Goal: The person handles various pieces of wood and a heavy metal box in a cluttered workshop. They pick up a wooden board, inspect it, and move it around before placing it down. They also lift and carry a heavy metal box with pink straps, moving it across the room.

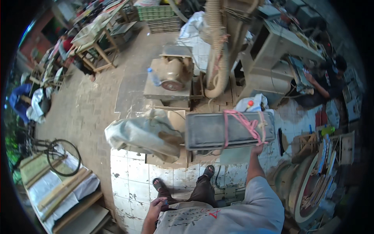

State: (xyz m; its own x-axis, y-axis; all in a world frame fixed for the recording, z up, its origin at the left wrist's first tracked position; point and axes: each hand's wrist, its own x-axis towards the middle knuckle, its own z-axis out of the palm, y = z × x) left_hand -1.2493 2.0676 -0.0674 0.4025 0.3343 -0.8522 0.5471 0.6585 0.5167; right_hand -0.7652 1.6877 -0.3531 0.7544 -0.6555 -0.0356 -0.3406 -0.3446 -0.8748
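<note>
My left hand (157, 204) is held close to my waist with its fingers curled closed. A small bluish spot shows at the fingertips, too small to name. My right arm reaches forward, and my right hand (257, 149) is at the near right edge of a long dark grey box-shaped machine top (206, 130). Its fingers are mostly hidden against that edge. Pink strapping (245, 124) is wound around the right part of the machine top. A pale cloth bag (136, 134) hangs at the machine's left end.
Beyond stands a dusty motor (173, 72) with a plastic bottle (154, 77) beside it. A ribbed hose (213, 46) rises behind. Wooden boards (64, 191) lie on a stand at left, near a bicycle (64, 157). Another person (329, 84) sits at right, near a large round wheel (306, 187).
</note>
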